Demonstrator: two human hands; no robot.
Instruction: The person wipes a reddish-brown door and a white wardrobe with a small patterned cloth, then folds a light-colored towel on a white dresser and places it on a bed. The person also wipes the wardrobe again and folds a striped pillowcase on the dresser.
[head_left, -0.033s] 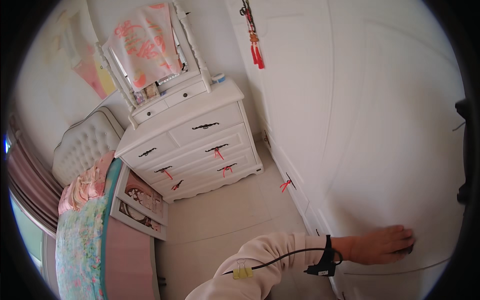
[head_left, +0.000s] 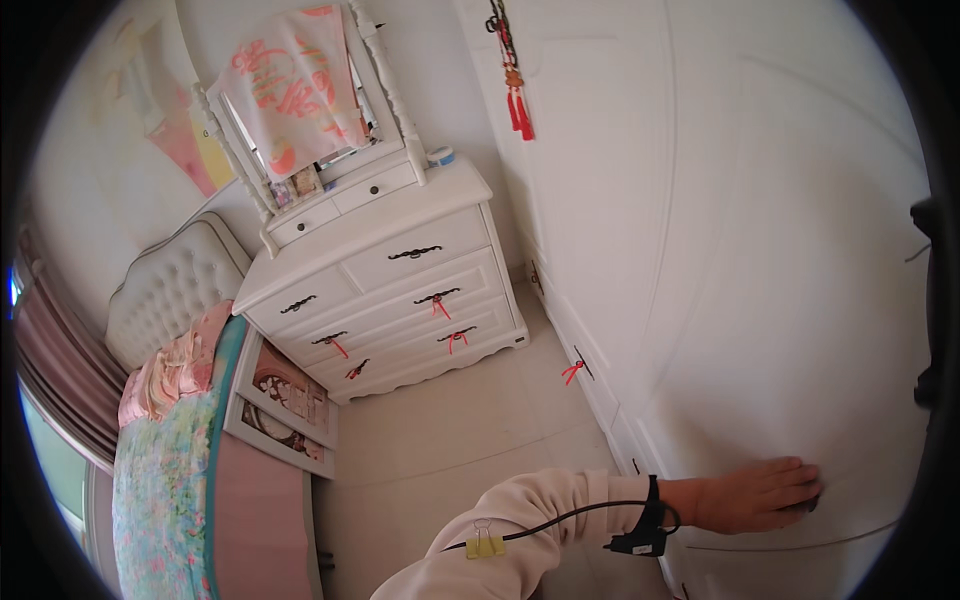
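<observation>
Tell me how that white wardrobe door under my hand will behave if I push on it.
The wardrobe door looks like a tall, stiff panel, so it should probably swing as one piece rather than flex. The right hand lies flat on its smooth painted face, which may be slippery. It likely feels heavy for a push.

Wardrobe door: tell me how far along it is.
Done: the wardrobe door looks flush with the panels beside it, with no gap showing. In hand: the right hand lies flat on its lower part, fingers spread, gripping nothing. Left: the hand is not yet off the door. Whether the door is latched cannot be told.
</observation>
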